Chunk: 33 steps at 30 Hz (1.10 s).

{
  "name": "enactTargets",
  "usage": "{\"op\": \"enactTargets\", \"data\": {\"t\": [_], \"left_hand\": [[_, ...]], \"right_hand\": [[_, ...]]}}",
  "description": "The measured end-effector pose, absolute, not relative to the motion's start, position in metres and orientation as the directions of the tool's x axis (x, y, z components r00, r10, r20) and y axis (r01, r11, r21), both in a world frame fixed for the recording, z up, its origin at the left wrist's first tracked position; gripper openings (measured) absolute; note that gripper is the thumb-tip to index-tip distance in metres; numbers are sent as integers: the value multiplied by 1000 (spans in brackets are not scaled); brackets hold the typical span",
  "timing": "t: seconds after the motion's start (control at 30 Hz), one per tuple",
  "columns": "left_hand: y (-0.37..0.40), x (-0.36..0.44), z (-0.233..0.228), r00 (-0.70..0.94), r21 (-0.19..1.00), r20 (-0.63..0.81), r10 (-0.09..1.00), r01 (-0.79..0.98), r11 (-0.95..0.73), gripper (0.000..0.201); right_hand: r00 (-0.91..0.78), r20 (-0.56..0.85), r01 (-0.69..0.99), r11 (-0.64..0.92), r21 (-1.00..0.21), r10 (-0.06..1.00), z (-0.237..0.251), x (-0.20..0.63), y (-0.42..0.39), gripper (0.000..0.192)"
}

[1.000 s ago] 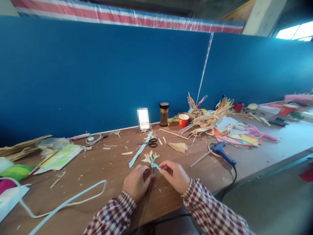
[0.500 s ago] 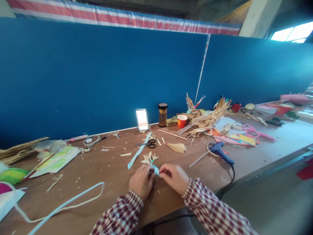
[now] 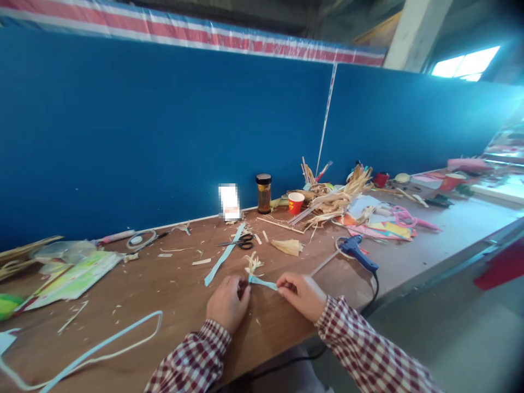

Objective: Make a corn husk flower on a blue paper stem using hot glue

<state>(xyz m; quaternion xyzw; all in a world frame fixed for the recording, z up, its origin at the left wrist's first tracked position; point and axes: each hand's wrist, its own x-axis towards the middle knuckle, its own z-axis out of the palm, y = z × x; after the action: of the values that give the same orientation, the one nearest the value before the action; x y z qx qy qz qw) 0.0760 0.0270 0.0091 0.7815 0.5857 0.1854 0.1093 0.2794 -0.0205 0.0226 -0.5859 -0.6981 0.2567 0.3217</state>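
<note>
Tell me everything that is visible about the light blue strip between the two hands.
The light blue strip is a thin, flat band, like paper or tape. It runs taut, nearly level, just above the wooden table. The left hand pinches one end, where a small bundle of pale husk pieces stands up from it. The right hand pinches the other end. How it joins the bundle is too small to tell.

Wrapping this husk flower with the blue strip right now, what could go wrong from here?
The blue strip is stretched taut between the left hand and right hand; a harder pull may tear it. The husk flower looks frail where it is pinched and might crumple. The glue gun and its cord lie near the right forearm, so a wide elbow move may snag it.
</note>
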Motion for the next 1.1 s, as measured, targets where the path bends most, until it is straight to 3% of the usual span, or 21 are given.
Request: {"op": "enactTargets", "data": {"t": [0.2, 0.33, 0.4, 0.53, 0.63, 0.73, 0.83, 0.9, 1.03, 1.1], "left_hand": [[46, 77, 15, 257, 457, -5, 966, 860, -227, 25], [53, 79, 12, 217, 490, -6, 976, 851, -186, 23], [56, 78, 8, 196, 564, 2, 981, 809, -163, 19], [62, 74, 0, 163, 801, 7, 987, 589, -103, 12], [62, 69, 1, 148, 870, -29, 988, 490, -48, 13], [57, 62, 7, 126, 927, -114, 985, 370, 61, 16], [52, 56, 19, 87, 963, -242, 966, 146, 228, 17], [51, 53, 29, 99, 951, -308, 946, 14, 308, 17], [55, 53, 48, 157, 910, -351, 923, -176, 375, 14], [60, 54, 55, 139, 904, -336, 932, -229, 360, 12]], "right_hand": [[-127, 160, 648, 204, -734, 979, 20, 273, -17, 12], [-132, 162, 651, 208, -730, 978, 19, 270, -18, 11], [-133, 165, 650, 212, -730, 977, 18, 270, -20, 11], [-147, 153, 632, 212, -745, 977, 19, 270, -22, 12], [-157, 139, 642, 208, -738, 978, 20, 274, -24, 12], [-31, 256, 749, 192, -634, 966, 27, 281, -23, 13], [97, 485, 829, 199, -523, 869, 41, 282, -17, 19], [64, 544, 806, 278, -523, 837, 52, 274, -9, 19], [-164, 423, 673, 415, -612, 891, 63, 238, 17, 25], [-190, 385, 619, 415, -667, 903, 63, 219, 36, 27]]}}
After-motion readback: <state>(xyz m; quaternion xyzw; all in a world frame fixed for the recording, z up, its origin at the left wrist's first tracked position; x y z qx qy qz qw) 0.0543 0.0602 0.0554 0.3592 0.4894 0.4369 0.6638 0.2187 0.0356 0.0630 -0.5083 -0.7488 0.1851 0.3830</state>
